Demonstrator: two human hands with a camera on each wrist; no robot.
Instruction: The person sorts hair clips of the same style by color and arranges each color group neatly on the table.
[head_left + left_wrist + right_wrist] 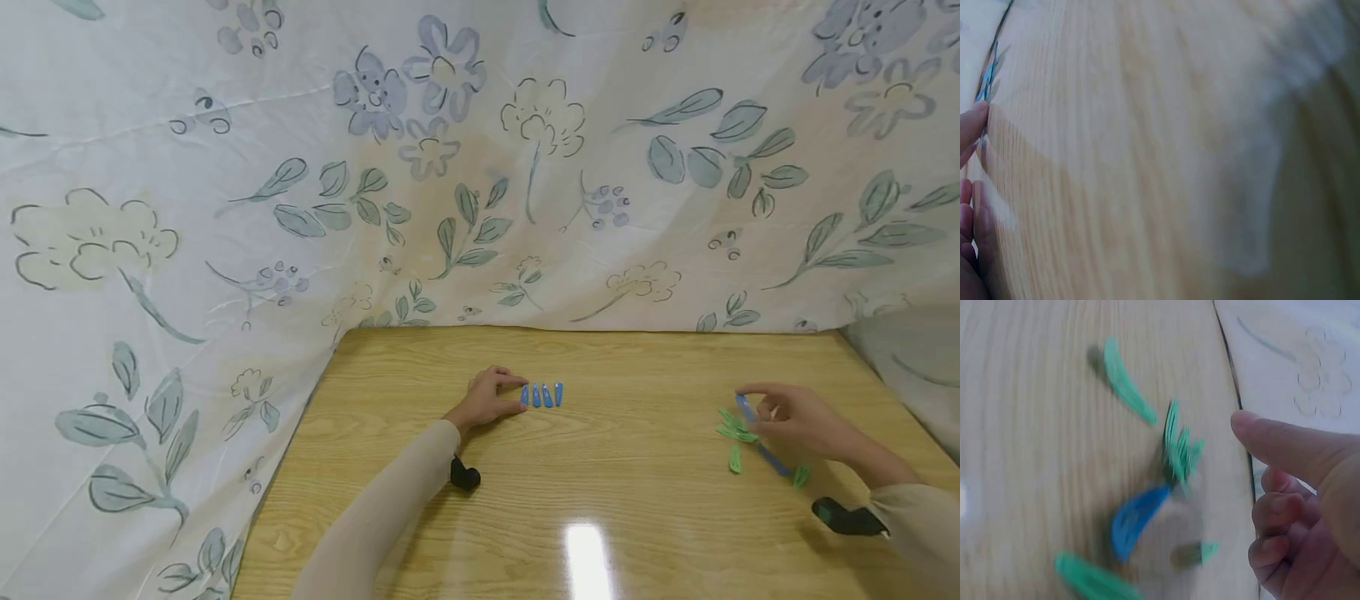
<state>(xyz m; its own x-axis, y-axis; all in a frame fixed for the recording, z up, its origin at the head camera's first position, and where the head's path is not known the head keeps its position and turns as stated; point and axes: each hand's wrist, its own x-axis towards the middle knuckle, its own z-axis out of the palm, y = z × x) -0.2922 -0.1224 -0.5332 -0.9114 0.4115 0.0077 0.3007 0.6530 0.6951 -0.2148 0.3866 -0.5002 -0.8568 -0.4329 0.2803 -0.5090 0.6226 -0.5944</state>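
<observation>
Four blue clips (542, 395) in a short row on the table (630, 492), left of its middle. Small, slim, tapered like long teardrops, medium blue, bit of shine. They stand side by side, narrow gaps, near parallel; third from left leans a little.

Left hand (486, 400) at the row's left end: thumb and forefinger pinch the leftmost clip from its two ends, narrow grip. Left wrist view mostly bare wood, the clips bunched at its edge, edge-on and hard to separate.

Right hand (798, 421) pinches another blue clip (746, 407) lengthwise between thumb and forefinger, other fingers curled in. That clip is slanted, same blue, held just over the green pile; can't tell if it touches.

Green pile (738, 428): bright light-green clips, thin, overlapping, fanned out at different angles, exact count unclear. Loose blue clip (773, 460) lies diagonally beside it; right wrist view shows it as a darker blue, one side bowed, surface blurred. Single green clip (735, 458) just below the pile, teardrop outline; another green clip (801, 476) sits past the loose blue one. Pale floral cloth (480, 208) behind.
</observation>
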